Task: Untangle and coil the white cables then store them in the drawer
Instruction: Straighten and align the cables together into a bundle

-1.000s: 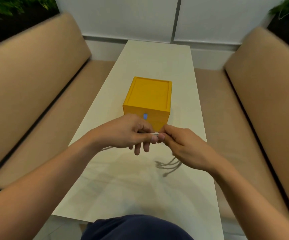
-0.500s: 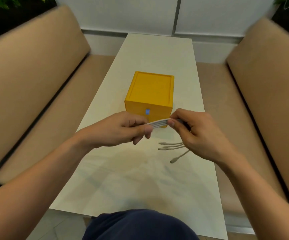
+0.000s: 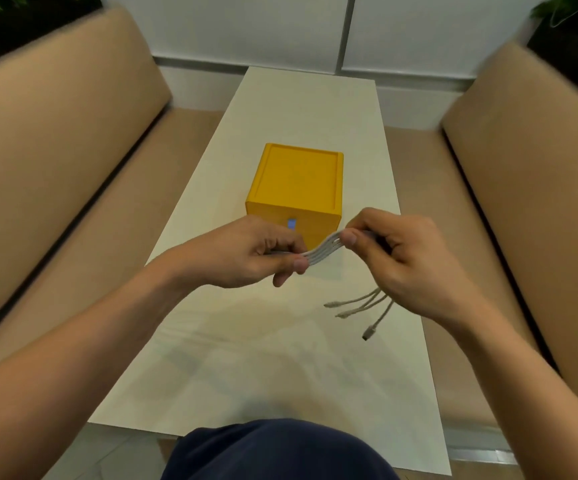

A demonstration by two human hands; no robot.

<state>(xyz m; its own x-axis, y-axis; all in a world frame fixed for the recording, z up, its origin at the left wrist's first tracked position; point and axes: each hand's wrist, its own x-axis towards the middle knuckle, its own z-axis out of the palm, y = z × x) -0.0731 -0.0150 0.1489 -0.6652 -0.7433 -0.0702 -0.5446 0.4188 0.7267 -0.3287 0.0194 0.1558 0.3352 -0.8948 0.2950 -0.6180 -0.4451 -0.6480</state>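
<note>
Right now you have the white cables (image 3: 322, 249) stretched as a flat band of side-by-side strands between your two hands, held in the air above the table (image 3: 280, 358) and just in front of the yellow drawer box (image 3: 298, 188). Your left hand (image 3: 256, 252) pinches one end of the band between thumb and curled fingers. Your right hand (image 3: 401, 258) grips the other end the same way. What lies inside either palm is hidden, so you cannot tell how much slack is bunched there. The main risk is the loose tails (image 3: 360, 306) hanging free below your right hand, each ending in a plug. If you start winding without gathering them, they are likely to cross one another and knot up, or catch on the table edge. The band is also held only at the fingertips, so an uneven pull could let one strand slide and spoil the coil. Finally, the drawer looks closed, with its small blue tab (image 3: 291, 224) just beyond your left hand. Opening it takes a hand off the bundle, and a loosely wound coil may then spring apart.
</note>
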